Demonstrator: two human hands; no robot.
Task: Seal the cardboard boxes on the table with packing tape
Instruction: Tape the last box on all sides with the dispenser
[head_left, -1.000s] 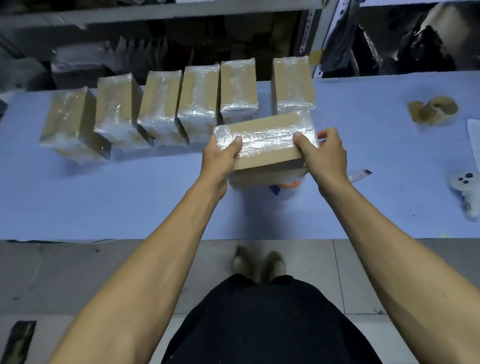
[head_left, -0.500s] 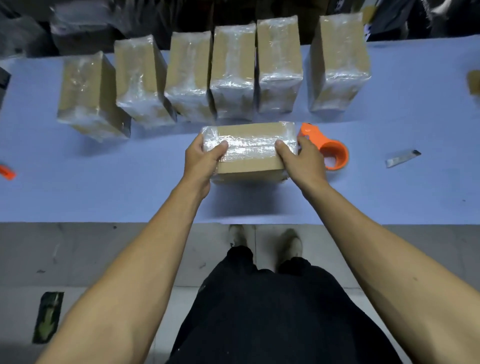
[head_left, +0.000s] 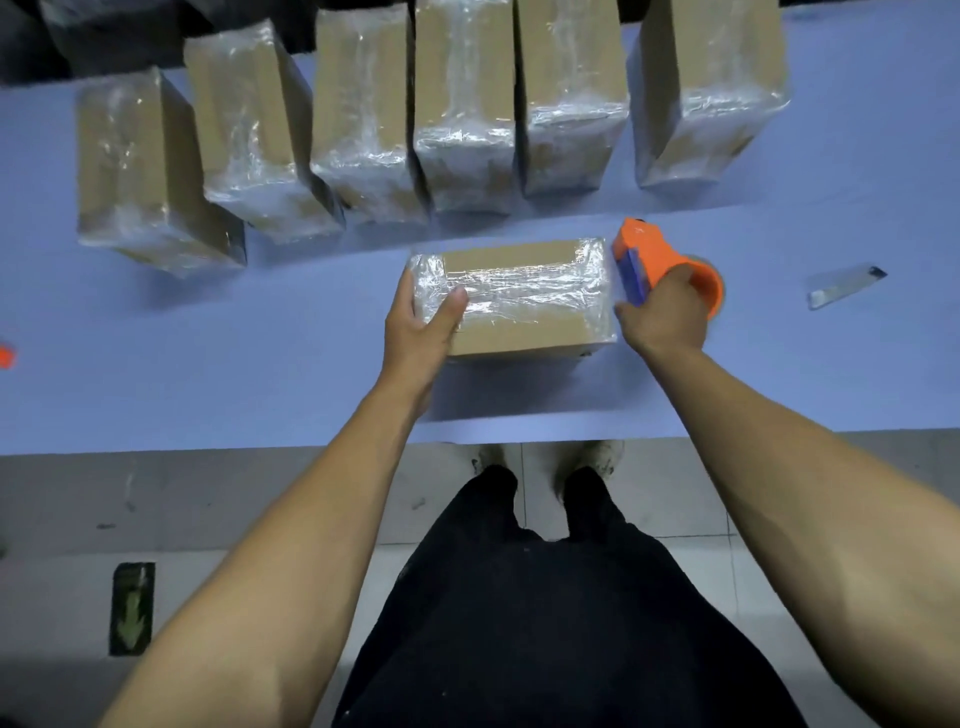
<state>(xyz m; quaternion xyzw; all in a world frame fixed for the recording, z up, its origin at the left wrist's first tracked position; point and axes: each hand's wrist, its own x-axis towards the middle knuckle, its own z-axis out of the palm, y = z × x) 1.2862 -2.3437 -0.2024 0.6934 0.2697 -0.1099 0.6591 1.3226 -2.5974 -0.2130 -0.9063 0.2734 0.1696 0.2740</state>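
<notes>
Our left hand (head_left: 422, 332) gripped the left end of the box (head_left: 519, 299), thumb curled across its crinkled, glossy tape, fingers hidden behind the end. The brown cardboard box lay flat on the blue table (head_left: 260, 364), just before a row of six taped boxes (head_left: 462, 119) standing on end. Our right hand (head_left: 667, 312) closed around the orange plastic dispenser (head_left: 657, 260), which touched the box's right end.

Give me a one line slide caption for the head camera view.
Left hand steadies a taped box while right hand grips the orange tape dispenser at its end.
</notes>
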